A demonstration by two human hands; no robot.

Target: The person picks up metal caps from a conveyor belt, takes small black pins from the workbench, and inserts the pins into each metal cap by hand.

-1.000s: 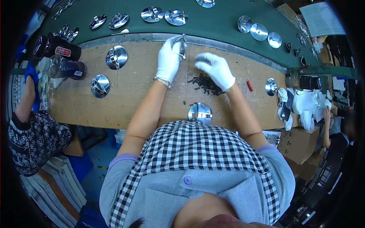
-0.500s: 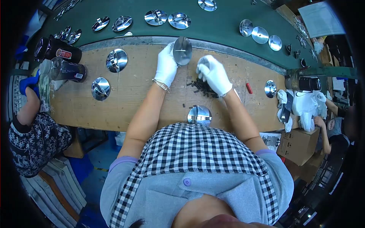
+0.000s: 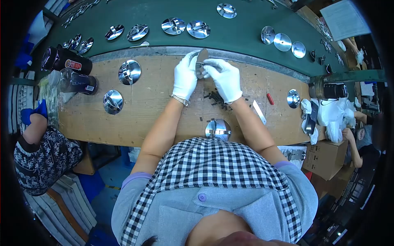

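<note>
In white gloves, my left hand (image 3: 185, 78) holds a round metal lid (image 3: 203, 54) on edge, so its disc shows as a narrow oval. My right hand (image 3: 225, 78) has come up against the lid's inner side, fingers pinched near its middle. A thin dark bit shows at those fingertips, too small to name. Below my right hand lies a loose pile of short black tube pieces (image 3: 217, 99). Close to my body sits another shiny lid with a handle (image 3: 218, 129).
Two handled lids (image 3: 129, 72) lie on the left of the cardboard-covered table, near dark jars (image 3: 78, 81). A red piece (image 3: 270, 99), a white strip (image 3: 259, 112) and a small lid (image 3: 293, 99) lie rightward. More lids rest on the green belt (image 3: 242, 30). Other people's arms show at both sides.
My right hand has moved from above the black pieces up to the lid. My left hand has turned the lid from face-on to nearly edge-on.
</note>
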